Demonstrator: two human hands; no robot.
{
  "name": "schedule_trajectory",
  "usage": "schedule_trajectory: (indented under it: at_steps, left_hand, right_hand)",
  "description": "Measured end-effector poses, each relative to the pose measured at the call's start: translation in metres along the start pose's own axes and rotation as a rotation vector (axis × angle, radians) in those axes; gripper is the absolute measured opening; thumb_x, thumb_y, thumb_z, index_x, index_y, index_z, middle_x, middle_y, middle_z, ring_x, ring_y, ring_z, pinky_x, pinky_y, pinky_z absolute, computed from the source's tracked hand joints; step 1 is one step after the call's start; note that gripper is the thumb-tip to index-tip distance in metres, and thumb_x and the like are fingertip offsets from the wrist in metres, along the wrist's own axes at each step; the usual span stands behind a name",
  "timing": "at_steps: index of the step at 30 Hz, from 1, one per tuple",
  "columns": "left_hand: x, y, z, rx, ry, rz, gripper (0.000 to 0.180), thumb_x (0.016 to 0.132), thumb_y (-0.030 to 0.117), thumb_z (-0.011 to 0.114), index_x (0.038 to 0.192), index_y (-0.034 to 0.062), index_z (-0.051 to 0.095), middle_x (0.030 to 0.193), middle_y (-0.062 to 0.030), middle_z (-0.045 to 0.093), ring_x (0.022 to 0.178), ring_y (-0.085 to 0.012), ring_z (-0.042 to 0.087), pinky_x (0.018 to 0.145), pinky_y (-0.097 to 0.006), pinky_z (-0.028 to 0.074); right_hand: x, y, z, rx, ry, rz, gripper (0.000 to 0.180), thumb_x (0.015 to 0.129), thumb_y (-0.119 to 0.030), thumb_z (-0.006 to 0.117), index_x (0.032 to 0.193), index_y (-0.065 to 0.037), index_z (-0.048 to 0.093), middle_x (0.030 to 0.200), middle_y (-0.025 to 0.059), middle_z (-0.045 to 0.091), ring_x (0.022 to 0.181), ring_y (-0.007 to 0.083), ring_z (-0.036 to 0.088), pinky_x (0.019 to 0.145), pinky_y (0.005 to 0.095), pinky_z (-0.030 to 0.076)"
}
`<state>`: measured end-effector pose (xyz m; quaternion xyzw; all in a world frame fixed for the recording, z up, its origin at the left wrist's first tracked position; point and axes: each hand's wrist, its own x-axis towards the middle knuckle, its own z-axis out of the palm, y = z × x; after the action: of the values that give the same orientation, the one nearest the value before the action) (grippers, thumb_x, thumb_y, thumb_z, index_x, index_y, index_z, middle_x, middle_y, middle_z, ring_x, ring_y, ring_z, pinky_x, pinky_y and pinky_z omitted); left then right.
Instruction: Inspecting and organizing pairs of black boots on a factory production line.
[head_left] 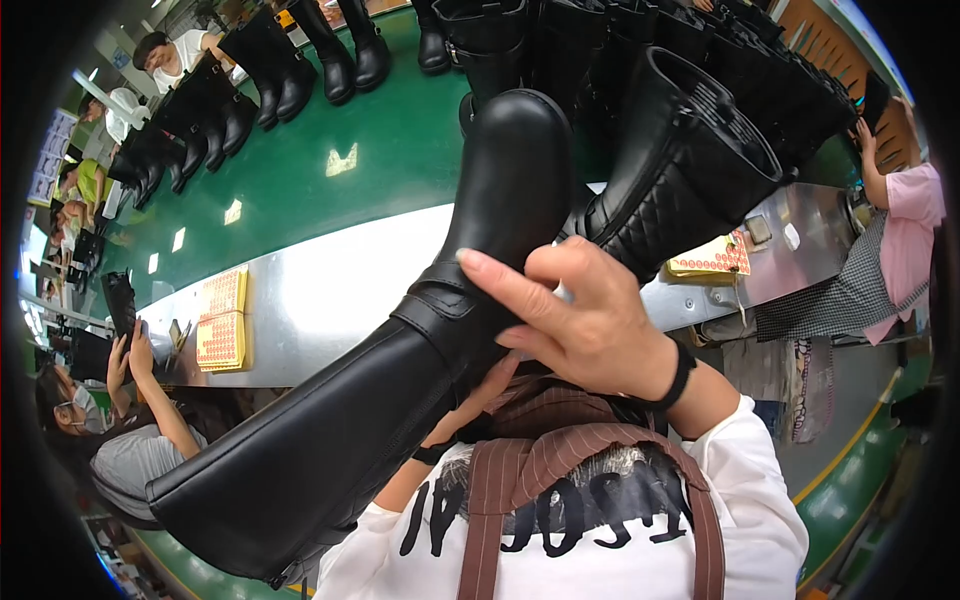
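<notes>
A tall black leather boot (400, 350) is held up in front of me, toe (515, 160) pointing away and the shaft slanting down to the lower left. My right hand (575, 315) grips it at the ankle strap from the right side. My left hand (475, 400) supports it from underneath and is mostly hidden by the boot. A second black boot (690, 170) with a quilted shaft stands just behind, on the steel ledge (320, 290).
A green conveyor belt (340, 170) carries several black boots along its far side. Yellow sticker sheets (222, 315) lie on the steel ledge, and another sheet (712, 258) lies to the right. A person in pink (905, 240) works at right, and a masked person (110, 420) at left.
</notes>
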<state>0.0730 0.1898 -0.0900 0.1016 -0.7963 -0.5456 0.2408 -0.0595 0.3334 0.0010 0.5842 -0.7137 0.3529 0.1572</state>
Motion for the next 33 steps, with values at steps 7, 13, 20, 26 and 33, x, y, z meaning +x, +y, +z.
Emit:
schedule_trajectory:
  at_steps: [7, 13, 20, 26, 33]
  left_hand:
    - [0.005, 0.016, -0.01, -0.089, -0.032, -0.005, 0.043, 0.083, 0.013, 0.072, 0.123, 0.0019, 0.059, 0.115, -0.013, 0.065, 0.104, -0.0216, 0.065, 0.091, -0.034, 0.05]
    - [0.008, -0.001, -0.005, -0.442, -0.085, -0.017, 0.048, 0.09, 0.016, 0.058, 0.133, -0.0032, 0.047, 0.132, -0.0143, 0.053, 0.121, -0.0235, 0.052, 0.102, -0.037, 0.043]
    - [0.01, 0.01, -0.003, -0.095, -0.066, 0.016, 0.039, 0.083, 0.012, 0.071, 0.118, 0.0027, 0.059, 0.109, -0.0116, 0.065, 0.099, -0.0187, 0.063, 0.088, -0.033, 0.05]
    - [0.01, 0.037, -0.018, -0.107, -0.138, -0.23, 0.038, 0.08, 0.013, 0.074, 0.115, 0.0034, 0.06, 0.102, -0.008, 0.066, 0.092, -0.0156, 0.065, 0.084, -0.031, 0.052]
    - [0.006, 0.011, -0.006, -0.129, -0.087, -0.058, 0.04, 0.08, 0.011, 0.073, 0.117, 0.0035, 0.058, 0.103, -0.0077, 0.065, 0.094, -0.0155, 0.064, 0.085, -0.031, 0.051]
  right_hand:
    - [0.001, 0.002, 0.026, -0.073, 0.217, -0.119, 0.045, 0.076, -0.013, 0.069, 0.121, -0.017, 0.067, 0.097, 0.0, 0.051, 0.082, 0.0177, 0.054, 0.066, 0.0309, 0.051]
    - [-0.004, 0.005, 0.012, 0.178, 0.2, -0.193, 0.03, 0.07, -0.018, 0.08, 0.097, -0.008, 0.071, 0.095, 0.0048, 0.061, 0.079, 0.0225, 0.062, 0.068, 0.0332, 0.053]
    - [0.024, -0.007, 0.0, 0.554, 0.238, 0.345, 0.023, 0.074, -0.013, 0.08, 0.094, -0.009, 0.07, 0.081, 0.0022, 0.056, 0.06, 0.0067, 0.05, 0.054, 0.0207, 0.041]
    - [0.032, -0.007, 0.009, 0.65, 0.21, 0.493, 0.02, 0.075, -0.015, 0.079, 0.092, -0.01, 0.07, 0.073, -0.0019, 0.05, 0.062, 0.006, 0.046, 0.054, 0.0201, 0.037]
    - [0.026, -0.005, 0.007, 0.686, 0.183, 0.469, 0.019, 0.074, -0.011, 0.077, 0.093, -0.011, 0.072, 0.069, -0.0032, 0.051, 0.061, 0.0056, 0.048, 0.057, 0.0205, 0.038]
